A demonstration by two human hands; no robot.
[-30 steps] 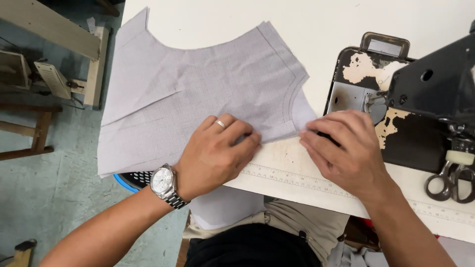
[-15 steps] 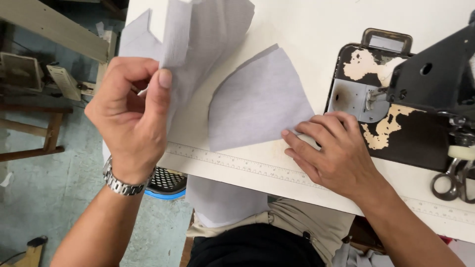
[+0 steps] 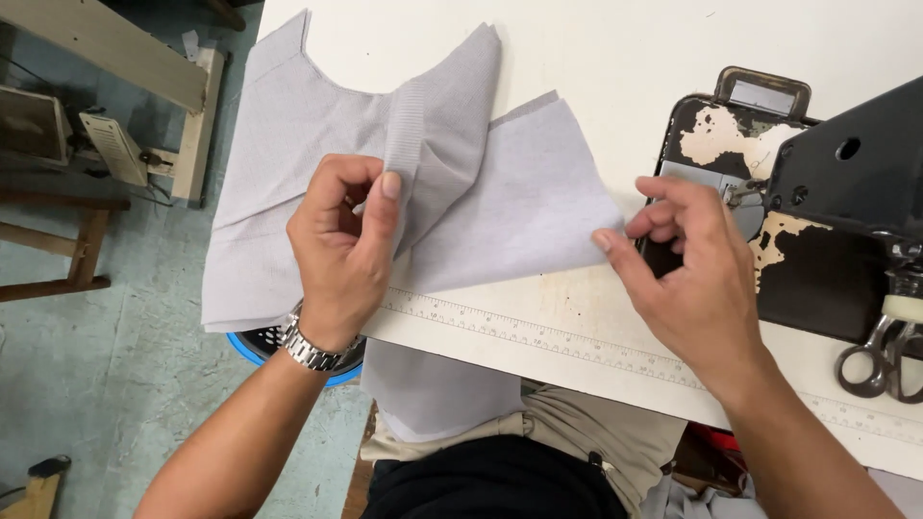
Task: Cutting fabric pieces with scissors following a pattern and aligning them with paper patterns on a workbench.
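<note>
Hands work at the near edge of the white table (image 3: 615, 58): our left hand (image 3: 341, 255) pinches a raised fold of the pale grey fabric panel (image 3: 288, 173), lifting that layer free. Our right hand (image 3: 692, 279) nips the lower piece's corner (image 3: 604, 229), pinning it flat just beside the black sewing machine (image 3: 846, 192) beyond.

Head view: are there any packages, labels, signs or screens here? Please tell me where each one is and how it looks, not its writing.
No packages, signs or screens show.
Printed ruler strip: along the white table's front edge, a long pale band with small dark marks.
Watch: on the left hand's wrist, silver metal band; its face is hidden.
Machine plate: at the right, black with worn pale patches, no label readable.
</note>
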